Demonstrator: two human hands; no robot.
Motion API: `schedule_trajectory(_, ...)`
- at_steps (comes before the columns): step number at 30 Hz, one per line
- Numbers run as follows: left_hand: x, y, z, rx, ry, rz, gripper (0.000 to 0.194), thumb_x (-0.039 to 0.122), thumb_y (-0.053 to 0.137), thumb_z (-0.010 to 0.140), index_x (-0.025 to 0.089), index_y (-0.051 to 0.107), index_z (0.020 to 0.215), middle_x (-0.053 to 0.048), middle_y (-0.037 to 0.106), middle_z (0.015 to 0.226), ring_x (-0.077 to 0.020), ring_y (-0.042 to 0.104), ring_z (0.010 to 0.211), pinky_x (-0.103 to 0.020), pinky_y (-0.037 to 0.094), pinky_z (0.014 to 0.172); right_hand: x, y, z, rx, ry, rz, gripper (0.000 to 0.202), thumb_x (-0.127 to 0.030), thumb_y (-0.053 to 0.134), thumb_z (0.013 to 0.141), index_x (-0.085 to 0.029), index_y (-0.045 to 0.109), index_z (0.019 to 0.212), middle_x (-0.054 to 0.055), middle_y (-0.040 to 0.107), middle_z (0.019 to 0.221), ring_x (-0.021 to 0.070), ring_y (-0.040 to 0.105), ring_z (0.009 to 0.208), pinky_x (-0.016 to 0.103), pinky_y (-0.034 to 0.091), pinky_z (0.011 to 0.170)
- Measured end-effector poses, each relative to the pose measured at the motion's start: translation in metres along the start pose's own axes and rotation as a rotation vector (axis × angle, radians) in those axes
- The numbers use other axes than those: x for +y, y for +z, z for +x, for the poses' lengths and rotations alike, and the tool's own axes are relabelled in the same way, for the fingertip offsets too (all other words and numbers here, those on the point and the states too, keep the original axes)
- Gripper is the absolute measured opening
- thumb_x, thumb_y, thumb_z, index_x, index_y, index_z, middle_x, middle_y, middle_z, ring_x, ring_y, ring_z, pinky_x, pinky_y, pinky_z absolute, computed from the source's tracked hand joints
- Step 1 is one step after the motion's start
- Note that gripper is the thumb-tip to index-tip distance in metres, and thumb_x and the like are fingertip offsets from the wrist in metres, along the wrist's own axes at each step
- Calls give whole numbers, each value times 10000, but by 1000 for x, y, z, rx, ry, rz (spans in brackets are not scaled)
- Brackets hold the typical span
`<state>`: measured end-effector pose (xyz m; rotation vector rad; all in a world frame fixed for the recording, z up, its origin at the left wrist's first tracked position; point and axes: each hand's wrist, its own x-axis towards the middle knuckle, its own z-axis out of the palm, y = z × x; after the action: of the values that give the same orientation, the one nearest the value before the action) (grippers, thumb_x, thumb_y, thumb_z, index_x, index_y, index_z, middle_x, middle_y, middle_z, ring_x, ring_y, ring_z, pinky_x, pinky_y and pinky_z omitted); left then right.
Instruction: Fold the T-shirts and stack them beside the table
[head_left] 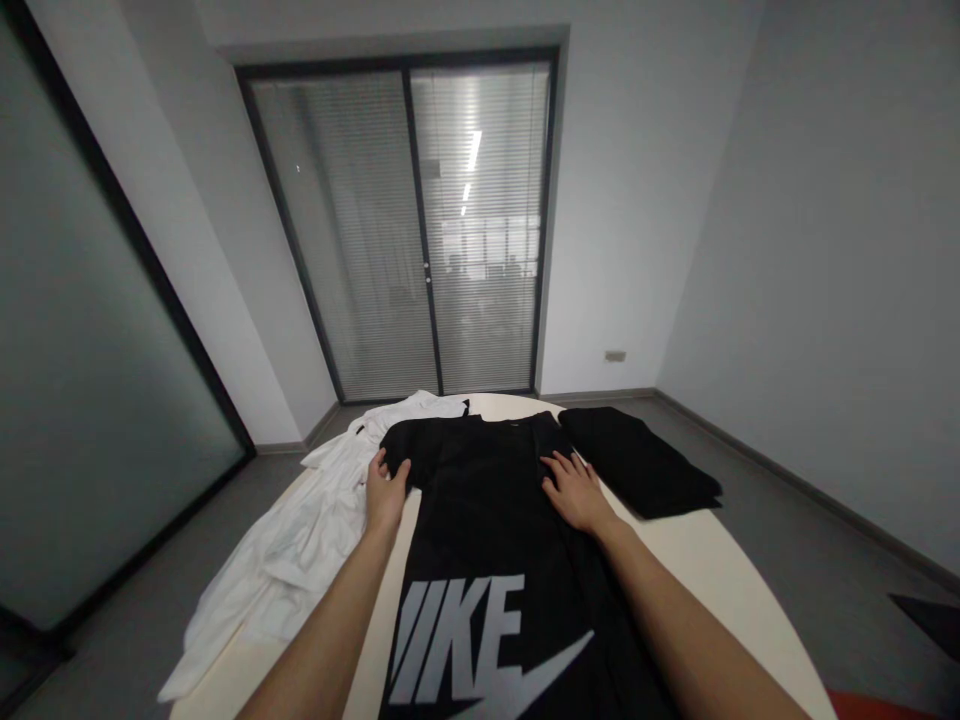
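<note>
A black T-shirt [480, 510] lies lengthwise before me, with large grey "NIKE" lettering and a swoosh on its near part. At its left sleeve is my left hand [387, 492], thumb and fingers apart at the sleeve's edge. My right hand [576, 492] rests on the shirt's right side near the shoulder, fingers spread and palm down. The right sleeve's full shape is hard to make out, and the near end of the shirt runs out of view.
A crumpled white garment [300, 545] covers the table's left side. A folded black garment [637, 465] lies at the right on the pale round table [720, 570]. Behind stands a glass door with blinds [480, 290]. Something red [870, 706] shows at the lower right.
</note>
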<state>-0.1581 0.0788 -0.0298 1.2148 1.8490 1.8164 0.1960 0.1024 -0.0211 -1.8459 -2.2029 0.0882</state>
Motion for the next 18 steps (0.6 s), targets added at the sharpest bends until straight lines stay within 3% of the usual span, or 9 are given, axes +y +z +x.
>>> schedule_trajectory(5, 2, -6, 1, -24, 55, 17, 384, 281, 625, 914, 217, 617, 1293, -84, 620, 1369, -238, 544, 1308, -400, 379, 1153, -1, 1, -2, 41, -12, 8, 519, -386, 393, 967, -247, 492, 1456, 55, 396, 1578, 338, 272, 1482, 555, 209, 1190)
schedule_trajectory(8, 6, -8, -1, -21, 80, 33, 494, 220, 594, 916, 171, 529, 1403, -114, 553, 1448, -237, 499, 1357, -387, 349, 1179, -1, -3, -4, 72, -59, 12, 485, -348, 382, 976, -264, 509, 1436, 51, 401, 1575, 314, 281, 1482, 592, 208, 1181)
schedule_trajectory(12, 5, -7, -2, -6, 106, 58, 625, 148, 562, 899, 102, 392, 1499, -168, 433, 1537, -255, 402, 1432, -406, 285, 1214, -9, -18, -7, 157, -270, 4, 439, -313, 326, 1014, -274, 547, 1391, 44, 445, 1548, 271, 301, 1477, 584, 170, 1197)
schedule_trajectory(15, 4, -5, -4, -14, 135, 66, 644, 127, 550, 888, 120, 378, 1508, -153, 419, 1550, -249, 376, 1447, -406, 262, 1224, -29, -28, -8, 165, -417, 17, 404, -313, 344, 1021, -258, 612, 1317, 56, 505, 1502, 266, 320, 1468, 562, 157, 1206)
schedule_trajectory(18, 5, -3, -5, -20, 170, 67, 689, 127, 557, 876, 164, 342, 1529, -116, 395, 1570, -230, 353, 1460, -388, 247, 1231, -65, -31, -7, 59, -520, 63, 379, -341, 383, 1018, -247, 650, 1270, 69, 540, 1469, 281, 342, 1457, 559, 189, 1199)
